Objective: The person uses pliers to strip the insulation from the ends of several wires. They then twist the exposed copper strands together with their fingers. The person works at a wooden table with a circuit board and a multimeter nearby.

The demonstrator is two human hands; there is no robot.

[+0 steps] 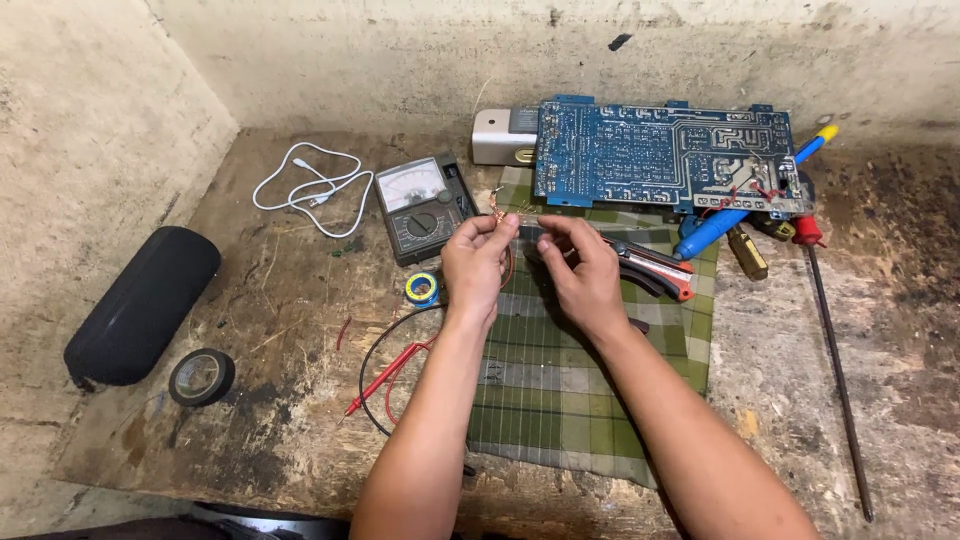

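Two bare hands meet over a green checked cloth (pixel 590 400) spread on a worn tabletop (pixel 280 300): the left hand (pixel 475 265) and right hand (pixel 585 275) each pinch one end of a small component (pixel 528 228), apparently a thin part with copper-coloured wire, though it is too small to tell for sure. Its long axis runs left to right between the fingertips, level with the tabletop, and both hands are equally near it, fingers closed on its ends. Just beyond the right hand lie orange-handled pliers (pixel 655 272) on the cloth; behind them a blue circuit board (pixel 650 155) rests partly on a grey box (pixel 503 137), with a blue-handled tool (pixel 745 205) and screwdrivers (pixel 765 240) at its right edge. An analog multimeter (pixel 423 205) sits just left of the hands, its red and black probe leads (pixel 385 375) trailing toward the near edge, a small solder spool (pixel 422 288) beside them. Well apart to the left are a white cable (pixel 310 190), a black case (pixel 140 305) and a roll of black tape (pixel 201 376).
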